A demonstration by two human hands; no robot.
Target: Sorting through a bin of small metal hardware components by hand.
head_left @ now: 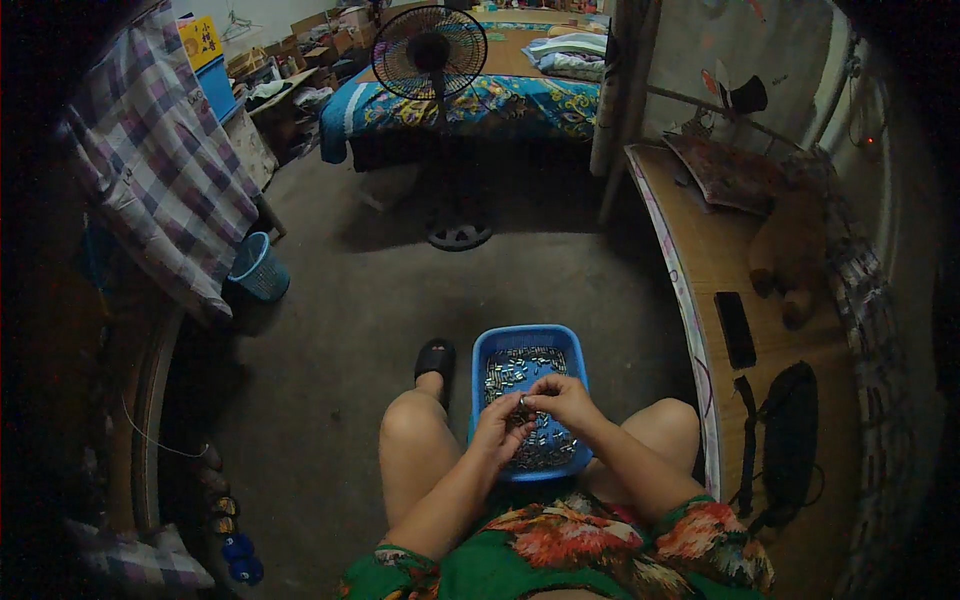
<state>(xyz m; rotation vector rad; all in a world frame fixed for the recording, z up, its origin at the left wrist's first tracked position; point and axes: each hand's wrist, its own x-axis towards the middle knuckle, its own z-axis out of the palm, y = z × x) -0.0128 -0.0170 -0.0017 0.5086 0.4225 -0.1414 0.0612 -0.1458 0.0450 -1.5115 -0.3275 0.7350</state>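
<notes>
Between my knees sits a blue plastic basket with a layer of small shiny metal cylinders in it. Both my hands meet above its middle. My left hand is closed, its thumb and forefinger at a small silvery metal piece; darker bits show by its curled fingers, too small to make out. My right hand pinches the same piece from the other side. The piece's exact shape is too small to tell.
A standing fan is ahead, before a bed. On the right, a wooden bench bears a black phone and a dark bag. At left are a blue waste basket and a checked cloth.
</notes>
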